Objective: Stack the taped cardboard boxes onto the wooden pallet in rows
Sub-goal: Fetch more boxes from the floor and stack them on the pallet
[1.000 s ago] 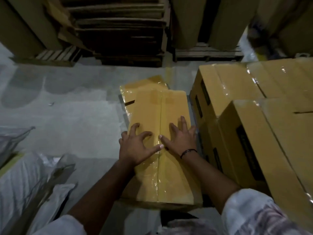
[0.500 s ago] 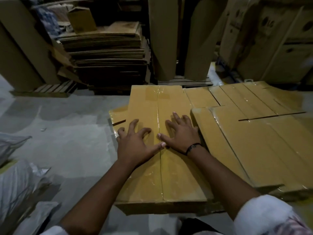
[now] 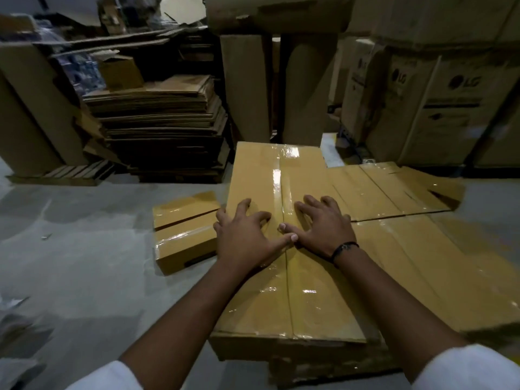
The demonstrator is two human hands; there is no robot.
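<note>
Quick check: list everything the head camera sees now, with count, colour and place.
Taped tan cardboard box: one, centre foreground.
Smaller taped cardboard box: one, tan, on the floor to its left.
Neighbouring taped boxes: several, tan, right.
Flattened cardboard pile: one, brown, back left.
Wooden pallet: one, brown, far left.
Large printed cartons: at least two, brown, back right.
Concrete floor: one, grey, left.
Left hand: one, spread on the box top.
Right hand: one, beside it, black wristband.

The cardboard box (image 3: 309,305) is showing a smooth face with glossy clear tape (image 3: 277,175) shining along its seam (wrinkled in places), while the concrete floor (image 3: 84,263) is looking matt.
</note>
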